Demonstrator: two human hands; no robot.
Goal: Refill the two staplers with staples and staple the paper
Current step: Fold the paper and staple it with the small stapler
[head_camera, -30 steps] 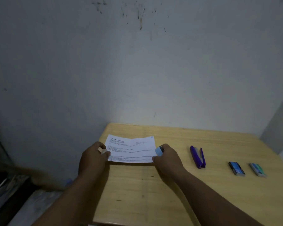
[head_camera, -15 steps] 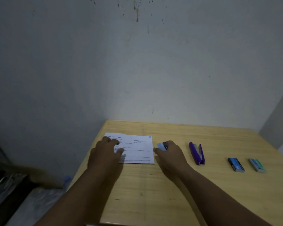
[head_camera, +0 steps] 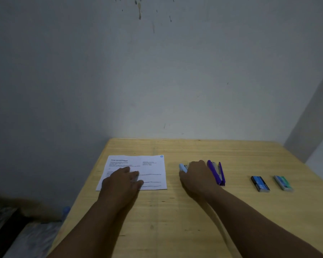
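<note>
A printed white paper (head_camera: 149,168) lies flat on the wooden table (head_camera: 175,211) at the left. My left hand (head_camera: 122,183) rests palm down on its near left part, fingers spread. My right hand (head_camera: 196,176) is curled over a light blue stapler (head_camera: 182,168), which sits on the table between the paper and a purple stapler (head_camera: 216,172). The purple stapler lies just right of my right hand. Further right lie two staple boxes, a dark blue one (head_camera: 260,183) and a teal one (head_camera: 283,183).
A grey wall (head_camera: 157,81) rises straight behind the table's far edge. The table's left edge drops to a dim floor holding dark clutter (head_camera: 17,229). Bare tabletop lies in front of my arms and behind the boxes.
My right hand carried the light blue stapler away from the paper's right edge, to the right, next to the purple stapler. My left hand slid from the paper's left edge onto the sheet.
</note>
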